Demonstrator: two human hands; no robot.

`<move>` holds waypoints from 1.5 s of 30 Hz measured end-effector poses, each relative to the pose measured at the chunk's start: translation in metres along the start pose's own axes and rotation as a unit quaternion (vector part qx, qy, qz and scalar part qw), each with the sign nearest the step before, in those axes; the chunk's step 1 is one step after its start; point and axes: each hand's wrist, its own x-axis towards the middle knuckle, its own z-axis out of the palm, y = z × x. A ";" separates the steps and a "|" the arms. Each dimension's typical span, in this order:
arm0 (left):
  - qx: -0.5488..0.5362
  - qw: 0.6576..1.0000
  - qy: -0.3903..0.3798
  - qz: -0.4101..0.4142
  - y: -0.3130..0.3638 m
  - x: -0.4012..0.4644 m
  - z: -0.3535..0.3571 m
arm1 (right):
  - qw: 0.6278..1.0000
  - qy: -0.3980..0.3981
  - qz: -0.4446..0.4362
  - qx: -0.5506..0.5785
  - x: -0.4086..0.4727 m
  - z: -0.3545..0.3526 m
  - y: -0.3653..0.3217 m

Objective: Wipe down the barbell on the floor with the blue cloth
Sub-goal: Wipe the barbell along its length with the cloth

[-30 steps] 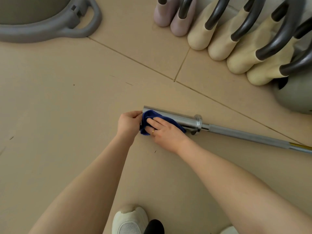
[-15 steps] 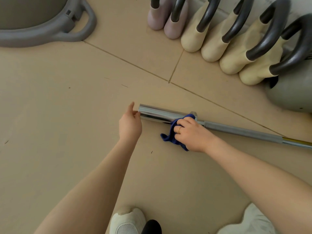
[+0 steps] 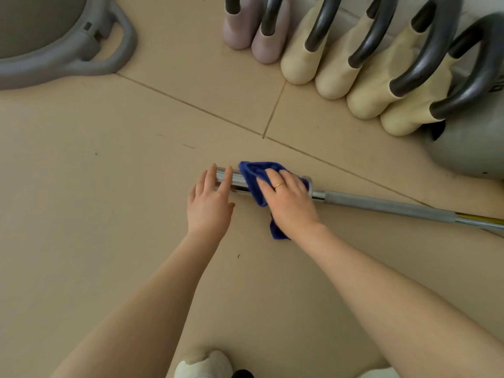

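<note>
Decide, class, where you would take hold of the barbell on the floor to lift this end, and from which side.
Probably grip the grey rough stretch of the barbell, from above. It lies flat on the floor, the shaft is thin enough for fingers to wrap, and the hands and cloth cover the thick shiny end.

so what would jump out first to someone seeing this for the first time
Most likely the blue cloth, the only vivid colour, draped over the chrome end of the barbell on the beige floor at centre, with the right hand pressing it down. Beside it the left hand rests straight fingers on the bar's tip. Next, the row of kettlebells with dark handles along the top right.
</note>
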 end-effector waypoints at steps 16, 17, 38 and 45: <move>0.088 0.993 -0.058 -0.060 0.024 0.012 -0.007 | 0.937 -0.077 0.325 0.102 -0.037 -0.008 0.072; 0.094 0.991 -0.063 -0.073 0.028 0.012 -0.009 | 0.929 -0.059 0.334 0.145 -0.030 -0.009 0.073; 0.233 0.945 -0.029 0.228 0.134 -0.005 0.044 | 0.975 -0.038 0.151 0.159 -0.048 0.008 0.096; 0.220 0.941 0.049 0.252 0.138 0.014 0.043 | 0.992 -0.009 0.066 0.112 -0.050 0.023 0.133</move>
